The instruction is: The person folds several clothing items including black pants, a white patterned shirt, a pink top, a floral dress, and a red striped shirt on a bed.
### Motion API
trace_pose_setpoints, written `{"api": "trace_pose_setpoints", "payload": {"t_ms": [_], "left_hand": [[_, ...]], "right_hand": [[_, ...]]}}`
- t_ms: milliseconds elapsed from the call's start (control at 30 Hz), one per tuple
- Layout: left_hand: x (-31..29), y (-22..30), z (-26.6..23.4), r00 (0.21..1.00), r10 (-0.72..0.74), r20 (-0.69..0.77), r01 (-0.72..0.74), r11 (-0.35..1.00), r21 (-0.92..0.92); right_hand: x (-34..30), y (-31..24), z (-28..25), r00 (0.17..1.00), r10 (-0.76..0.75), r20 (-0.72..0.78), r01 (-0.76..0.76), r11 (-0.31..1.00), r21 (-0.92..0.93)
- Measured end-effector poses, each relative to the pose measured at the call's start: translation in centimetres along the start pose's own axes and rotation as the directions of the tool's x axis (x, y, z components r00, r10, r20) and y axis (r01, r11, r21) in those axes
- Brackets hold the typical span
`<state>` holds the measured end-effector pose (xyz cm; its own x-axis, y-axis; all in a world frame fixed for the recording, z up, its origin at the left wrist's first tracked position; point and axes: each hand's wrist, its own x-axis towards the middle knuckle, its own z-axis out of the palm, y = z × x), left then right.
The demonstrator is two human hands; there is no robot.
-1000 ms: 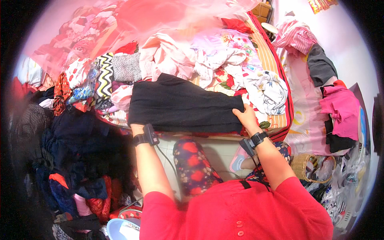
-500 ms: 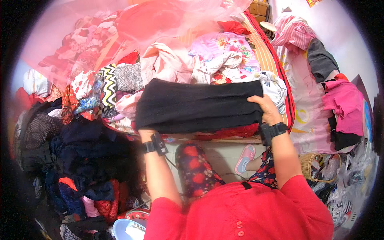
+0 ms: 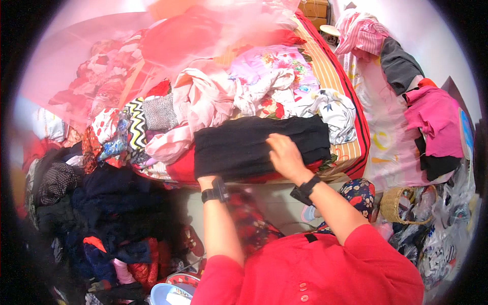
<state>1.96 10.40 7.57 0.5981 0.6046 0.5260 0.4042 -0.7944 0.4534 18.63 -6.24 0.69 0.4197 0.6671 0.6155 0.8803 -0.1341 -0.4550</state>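
A folded black garment [image 3: 244, 147] lies as a long rectangle along the bed's near edge. My left hand [image 3: 206, 182] has hold of its near left corner, the fingers tucked under the fabric and hidden. Over the garment's middle right is my right hand [image 3: 285, 156], palm down with its fingers stretched out and slightly blurred; whether it touches the cloth I cannot tell. Just behind the garment lie a crumpled pale pink cloth [image 3: 203, 96] and a white patterned cloth [image 3: 335, 114].
A dark clothes heap [image 3: 122, 203] rises at my left. Pink netting [image 3: 183, 35] drapes over the bed's far side. At right stand a wicker basket [image 3: 401, 206] and a surface with a bright pink garment [image 3: 434, 119]. A light blue basin [image 3: 170, 294] is below me.
The black garment has come down onto the bed, its left end moving right. My right hand has let go of the right end and moved left over the cloth.
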Motion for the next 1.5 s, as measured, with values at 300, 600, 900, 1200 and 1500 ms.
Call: {"api": "trace_pose_setpoints", "payload": {"t_ms": [300,600,900,1200,1500], "left_hand": [[2.5,6.3,-1.5,0.995,0.083,-0.050,-0.087,0.992,-0.095],[4.4,17.7,13.3,0.953,0.096,0.287,-0.178,0.944,0.277],[-2.7,20.2,16.7,0.888,0.283,0.362,-0.267,0.959,-0.093],[-12.4,14.8,19.7,0.954,0.233,0.191,-0.118,0.872,-0.474],[-6.1,9.7,8.6,0.949,-0.048,0.311,0.220,0.808,-0.547]], "right_hand": [[-3.1,-0.2,2.8,0.967,-0.090,0.240,0.100,0.994,-0.031],[-11.3,3.2,-7.9,0.972,0.233,0.017,-0.234,0.968,0.088],[-15.7,4.0,-15.0,0.820,0.564,-0.096,-0.531,0.813,0.238],[-2.7,-2.1,-11.1,0.965,0.100,-0.241,-0.043,0.972,0.231],[-4.2,7.6,-6.6,0.971,0.182,0.154,-0.146,0.964,-0.220]]}}
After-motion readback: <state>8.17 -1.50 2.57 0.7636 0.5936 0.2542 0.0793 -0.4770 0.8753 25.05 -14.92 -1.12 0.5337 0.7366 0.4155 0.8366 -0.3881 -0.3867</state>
